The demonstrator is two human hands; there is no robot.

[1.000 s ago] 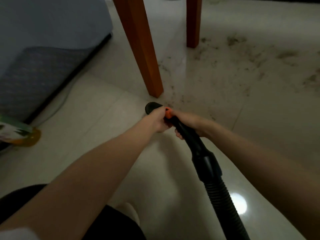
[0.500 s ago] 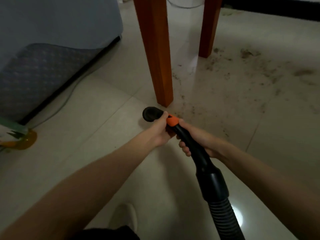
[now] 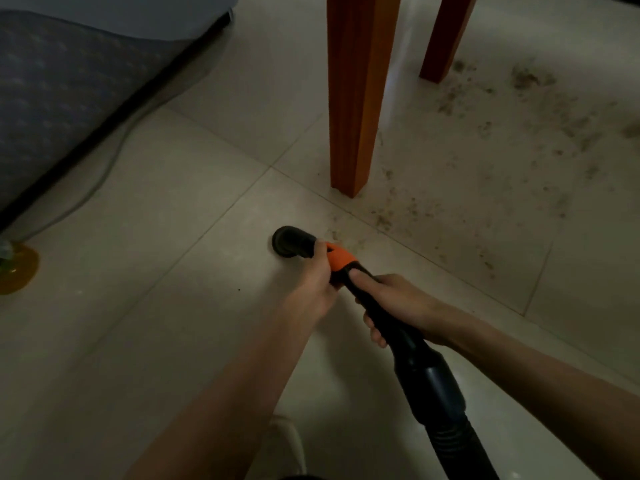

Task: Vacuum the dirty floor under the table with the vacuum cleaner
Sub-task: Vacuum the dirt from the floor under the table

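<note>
I hold a black vacuum hose [image 3: 429, 379] with both hands over a pale tiled floor. Its round open nozzle end [image 3: 289, 241] points left, just short of the near wooden table leg [image 3: 358, 98]. My left hand [image 3: 317, 285] grips the hose by its orange collar [image 3: 339, 257]. My right hand [image 3: 394, 306] wraps the black handle just behind, thumb on top. Brown dirt [image 3: 485, 157] is scattered on the tiles right of the leg, reaching back to a second leg [image 3: 445, 39].
A blue-grey upholstered sofa [image 3: 69, 81] fills the upper left, and a thin cable [image 3: 104, 168] runs along the floor beside it. A yellowish object [image 3: 15, 271] sits at the left edge. A pale shoe [image 3: 287, 441] shows at the bottom.
The view has moved in toward the table legs. My hands have shifted right and down in view, and more of the orange collar shows. Both grips are unchanged.
</note>
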